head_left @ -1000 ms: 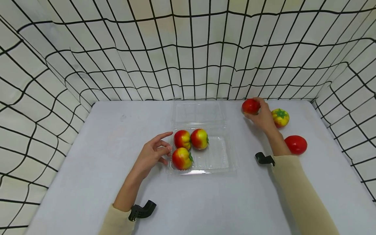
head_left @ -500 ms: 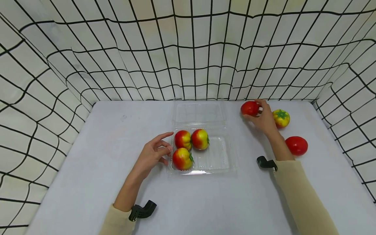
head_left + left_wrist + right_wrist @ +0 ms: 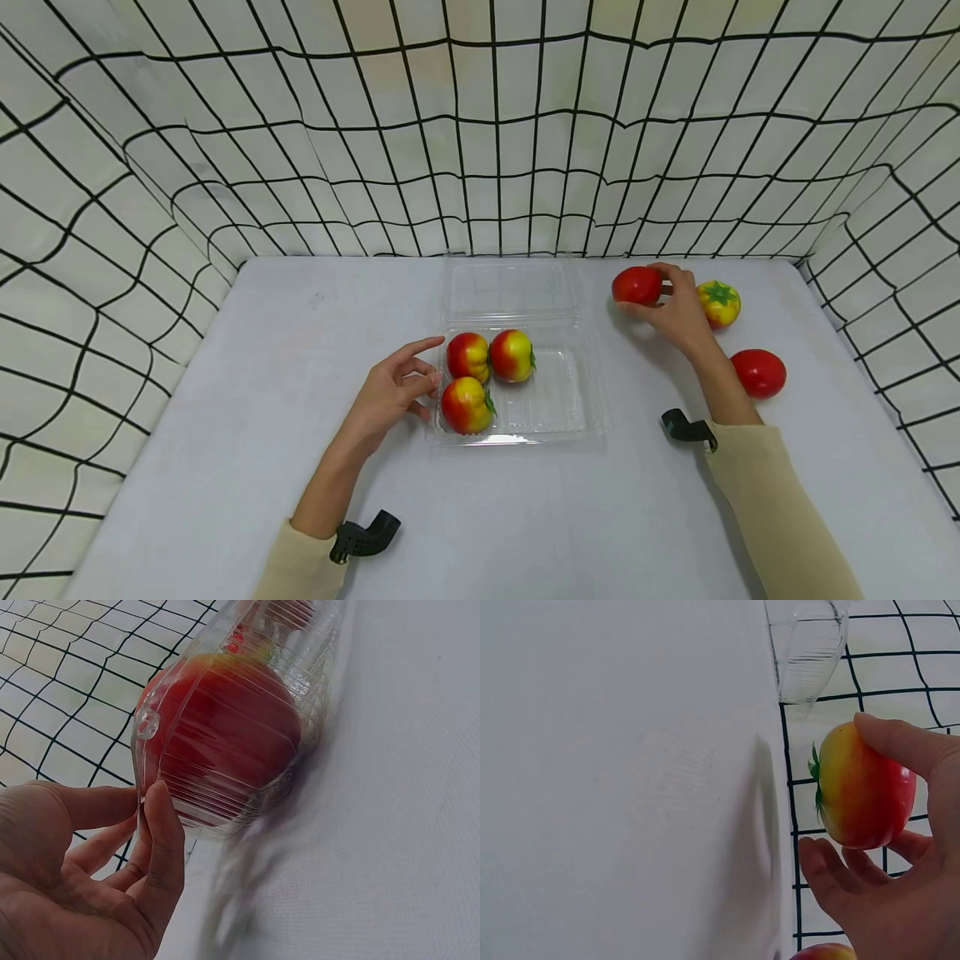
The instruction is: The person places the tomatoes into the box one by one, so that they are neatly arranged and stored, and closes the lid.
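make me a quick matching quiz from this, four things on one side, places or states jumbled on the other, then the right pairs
Column one
1. box
2. left grip
3. right grip
4. yellow-topped fruit

Column two
a. holding a single fruit
b. resting on the table, green leaves up
c. open, with three fruits inside
d. pinching the box's edge

Pairs: 1-c, 2-d, 3-a, 4-b

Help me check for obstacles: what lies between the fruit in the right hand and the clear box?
Nothing but bare tabletop shows between the held fruit and the box in the head view.
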Demonstrator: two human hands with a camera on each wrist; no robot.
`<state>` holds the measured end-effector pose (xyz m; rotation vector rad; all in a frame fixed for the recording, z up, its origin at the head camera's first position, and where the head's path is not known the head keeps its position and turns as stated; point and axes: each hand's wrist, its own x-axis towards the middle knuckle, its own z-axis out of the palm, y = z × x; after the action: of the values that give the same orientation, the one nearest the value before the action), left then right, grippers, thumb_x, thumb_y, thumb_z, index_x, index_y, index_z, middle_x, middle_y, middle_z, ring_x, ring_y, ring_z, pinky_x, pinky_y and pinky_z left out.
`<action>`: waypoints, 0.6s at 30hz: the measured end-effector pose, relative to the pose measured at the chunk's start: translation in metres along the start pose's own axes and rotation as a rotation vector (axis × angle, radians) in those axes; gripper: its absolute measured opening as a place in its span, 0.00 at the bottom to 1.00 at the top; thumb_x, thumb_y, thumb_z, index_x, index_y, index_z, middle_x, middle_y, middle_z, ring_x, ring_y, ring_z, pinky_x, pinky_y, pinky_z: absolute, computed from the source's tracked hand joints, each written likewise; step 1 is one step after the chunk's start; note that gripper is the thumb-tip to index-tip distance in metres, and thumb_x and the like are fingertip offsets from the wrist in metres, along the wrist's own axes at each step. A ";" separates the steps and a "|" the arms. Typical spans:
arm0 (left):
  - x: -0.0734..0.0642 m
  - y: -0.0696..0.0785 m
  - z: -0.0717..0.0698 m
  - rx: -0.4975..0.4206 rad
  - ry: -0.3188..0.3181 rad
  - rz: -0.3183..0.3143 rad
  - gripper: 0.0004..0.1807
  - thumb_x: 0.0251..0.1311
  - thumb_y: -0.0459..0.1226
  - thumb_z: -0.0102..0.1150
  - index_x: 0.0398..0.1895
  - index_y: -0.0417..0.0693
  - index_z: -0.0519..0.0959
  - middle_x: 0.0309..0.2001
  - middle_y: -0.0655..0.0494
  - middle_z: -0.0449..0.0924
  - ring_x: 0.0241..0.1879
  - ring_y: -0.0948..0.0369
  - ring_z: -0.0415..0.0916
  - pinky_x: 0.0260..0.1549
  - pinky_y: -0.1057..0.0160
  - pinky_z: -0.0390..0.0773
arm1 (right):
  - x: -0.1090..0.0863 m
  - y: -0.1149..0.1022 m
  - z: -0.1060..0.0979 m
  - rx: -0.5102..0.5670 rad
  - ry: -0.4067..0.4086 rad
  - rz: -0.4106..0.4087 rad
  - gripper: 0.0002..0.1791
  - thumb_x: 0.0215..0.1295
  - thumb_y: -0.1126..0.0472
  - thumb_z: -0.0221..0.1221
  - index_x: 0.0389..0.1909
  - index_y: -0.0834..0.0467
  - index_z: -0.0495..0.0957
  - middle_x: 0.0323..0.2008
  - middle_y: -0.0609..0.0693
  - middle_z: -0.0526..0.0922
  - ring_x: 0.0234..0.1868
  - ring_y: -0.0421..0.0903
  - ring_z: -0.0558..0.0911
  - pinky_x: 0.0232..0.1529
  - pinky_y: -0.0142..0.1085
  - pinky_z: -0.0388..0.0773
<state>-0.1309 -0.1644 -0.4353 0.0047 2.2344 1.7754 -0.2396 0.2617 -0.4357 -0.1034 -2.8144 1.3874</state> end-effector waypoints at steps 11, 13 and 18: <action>-0.001 0.001 0.000 -0.008 -0.003 0.003 0.30 0.72 0.37 0.62 0.75 0.55 0.70 0.44 0.44 0.78 0.35 0.60 0.79 0.30 0.64 0.88 | -0.013 -0.011 0.003 0.025 -0.115 -0.058 0.52 0.57 0.60 0.76 0.75 0.56 0.52 0.74 0.64 0.63 0.74 0.65 0.64 0.68 0.65 0.76; -0.001 0.002 0.000 -0.008 -0.002 0.003 0.29 0.72 0.37 0.62 0.75 0.54 0.70 0.44 0.44 0.79 0.35 0.60 0.79 0.30 0.64 0.88 | -0.015 -0.014 0.004 0.024 -0.147 -0.074 0.51 0.57 0.59 0.76 0.75 0.54 0.54 0.73 0.63 0.64 0.73 0.64 0.66 0.66 0.64 0.77; -0.001 0.002 0.001 -0.005 0.004 0.004 0.29 0.72 0.37 0.62 0.75 0.55 0.71 0.44 0.44 0.79 0.35 0.60 0.79 0.30 0.64 0.88 | -0.020 -0.019 0.007 0.025 -0.203 -0.122 0.48 0.59 0.55 0.76 0.77 0.46 0.61 0.74 0.60 0.66 0.70 0.63 0.70 0.63 0.62 0.80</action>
<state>-0.1298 -0.1632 -0.4333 0.0053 2.2338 1.7847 -0.2207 0.2435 -0.4240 0.2186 -2.9020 1.4841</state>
